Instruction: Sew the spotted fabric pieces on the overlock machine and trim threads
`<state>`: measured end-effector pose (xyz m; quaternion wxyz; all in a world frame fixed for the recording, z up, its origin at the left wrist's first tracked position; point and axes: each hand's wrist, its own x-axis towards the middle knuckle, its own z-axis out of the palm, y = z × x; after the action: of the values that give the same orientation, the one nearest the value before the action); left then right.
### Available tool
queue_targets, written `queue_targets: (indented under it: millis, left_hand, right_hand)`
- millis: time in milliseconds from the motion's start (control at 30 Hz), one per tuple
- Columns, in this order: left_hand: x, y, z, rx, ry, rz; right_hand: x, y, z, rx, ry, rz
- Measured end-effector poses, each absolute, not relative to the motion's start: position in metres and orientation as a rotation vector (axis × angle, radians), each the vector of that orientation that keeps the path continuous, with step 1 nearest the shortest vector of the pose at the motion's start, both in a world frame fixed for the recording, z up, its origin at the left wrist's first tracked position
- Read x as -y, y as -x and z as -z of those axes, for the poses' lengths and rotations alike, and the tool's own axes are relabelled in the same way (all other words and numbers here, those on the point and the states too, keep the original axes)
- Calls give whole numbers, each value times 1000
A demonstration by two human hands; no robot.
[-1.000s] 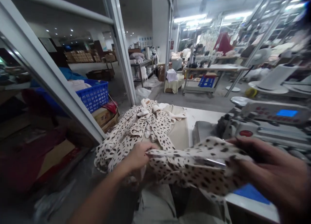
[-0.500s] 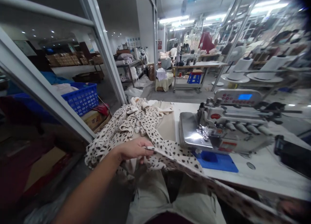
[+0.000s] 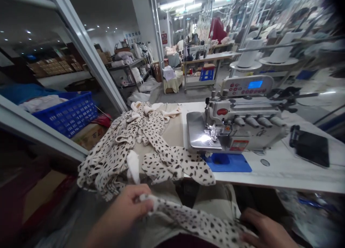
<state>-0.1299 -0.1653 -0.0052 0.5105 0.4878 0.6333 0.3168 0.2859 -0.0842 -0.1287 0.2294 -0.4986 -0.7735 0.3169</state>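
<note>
My left hand (image 3: 126, 212) pinches a strip of cream fabric with black leopard spots (image 3: 194, 223) low in view, above my lap. My right hand (image 3: 261, 230) grips the far end of that strip at the bottom right. A heap of the same spotted fabric (image 3: 126, 147) lies on the white sewing table (image 3: 269, 178), with a white cuff-like piece (image 3: 133, 165) on it. Neither hand touches the heap. An overlock sewing machine (image 3: 237, 122) stands to the right of the heap, beyond my right hand.
A blue mat (image 3: 226, 163) lies under the machine's front, and a black tablet or phone (image 3: 309, 146) rests at the table's right. A metal-framed glass partition (image 3: 81, 61) runs along the left, with a blue basket (image 3: 64, 115) of cloth beyond it. Other workstations stand far behind.
Both hands have dropped toward my lap with the strip between them. My view has turned right and down, bringing the whole machine into view. The heap has not visibly shifted.
</note>
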Motion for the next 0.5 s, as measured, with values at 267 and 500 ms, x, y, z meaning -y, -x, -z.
queue_targets:
  millis: [267, 500]
  left_hand:
    - [160, 54, 14, -1423, -1506, -740]
    - [112, 61, 23, -1757, -1965, -915]
  right_hand:
    - [97, -180, 81, 1946, 667, -1178]
    - [72, -167, 76, 1930, 782, -1006]
